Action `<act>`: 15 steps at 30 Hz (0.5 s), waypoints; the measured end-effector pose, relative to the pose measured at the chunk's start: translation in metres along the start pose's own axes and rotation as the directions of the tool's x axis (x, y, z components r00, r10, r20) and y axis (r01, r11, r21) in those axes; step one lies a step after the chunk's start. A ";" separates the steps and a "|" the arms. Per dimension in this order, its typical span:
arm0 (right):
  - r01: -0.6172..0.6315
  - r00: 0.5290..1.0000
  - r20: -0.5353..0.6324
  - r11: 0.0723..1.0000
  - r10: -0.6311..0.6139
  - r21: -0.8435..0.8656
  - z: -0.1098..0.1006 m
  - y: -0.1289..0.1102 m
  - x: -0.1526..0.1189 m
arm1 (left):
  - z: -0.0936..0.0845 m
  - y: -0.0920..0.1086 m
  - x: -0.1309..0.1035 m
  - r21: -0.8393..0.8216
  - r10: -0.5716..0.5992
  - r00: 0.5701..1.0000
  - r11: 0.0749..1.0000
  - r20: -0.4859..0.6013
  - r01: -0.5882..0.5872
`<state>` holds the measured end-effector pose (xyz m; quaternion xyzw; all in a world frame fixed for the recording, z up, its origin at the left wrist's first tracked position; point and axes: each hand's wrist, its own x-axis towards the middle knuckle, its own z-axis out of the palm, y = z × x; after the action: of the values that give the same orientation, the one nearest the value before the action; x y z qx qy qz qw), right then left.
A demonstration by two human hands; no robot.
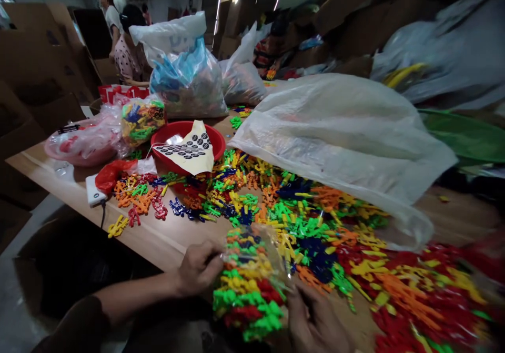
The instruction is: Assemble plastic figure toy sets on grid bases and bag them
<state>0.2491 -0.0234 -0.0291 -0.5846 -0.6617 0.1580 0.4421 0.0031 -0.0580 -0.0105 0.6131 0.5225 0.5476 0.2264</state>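
1. L hand (201, 269) pinches clear bag of colored pcs (250, 290) at its upper L side.
2. R hand (315, 316) grips its R edge.
3. Bag's btwn hands, at table's (160, 240) near edge.

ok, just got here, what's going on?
A person's left hand and right hand hold a clear bag filled with colourful plastic pieces by the table. More loose pieces are heaped on the table, some partly under white plastic. A printed sheet lies across a red bowl.
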 end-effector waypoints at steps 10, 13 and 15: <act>0.049 0.998 0.045 0.991 -0.055 0.121 -0.034 -0.069 0.080 | -0.032 0.056 0.095 -0.081 -0.093 0.991 0.992 0.098 0.101; 0.048 0.993 0.097 0.974 -0.071 0.220 -0.039 -0.079 0.091 | -0.042 0.075 0.104 -0.074 -0.032 0.996 0.997 0.089 0.039; 0.040 0.995 0.082 0.960 -0.065 0.277 -0.044 -0.091 0.095 | -0.046 0.088 0.109 -0.087 -0.012 0.996 0.996 0.089 0.019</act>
<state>0.2326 0.0258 0.0994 -0.4920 -0.6679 0.2627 0.4928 -0.0201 -0.0061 0.1253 0.6222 0.4922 0.5404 0.2803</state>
